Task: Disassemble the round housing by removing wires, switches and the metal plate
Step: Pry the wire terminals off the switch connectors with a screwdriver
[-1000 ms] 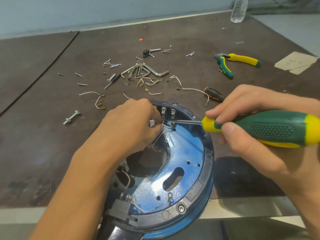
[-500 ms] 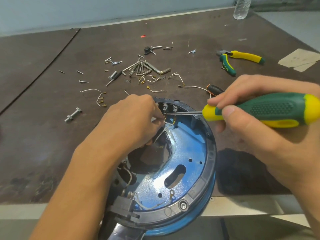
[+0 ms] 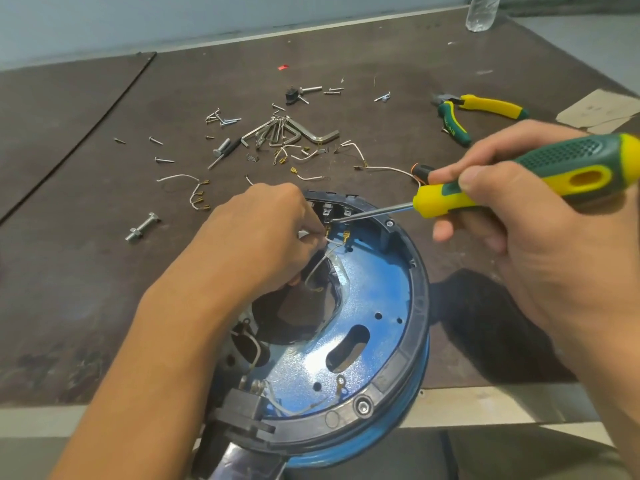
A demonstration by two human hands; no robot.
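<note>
Even, fairly bright overhead light falls on the dark table (image 3: 86,254). A dense shadow pools on it just right of the round housing (image 3: 420,306), beneath the right hand (image 3: 540,244). White glare speckles the blue metal plate (image 3: 377,292), and the chrome surface beside it mirrors dark shapes. The wide lens bows the table's far edge and stretches both forearms at the lower corners. The screwdriver (image 3: 519,181) handle and the bottle (image 3: 479,12) at the top edge look slightly soft.
</note>
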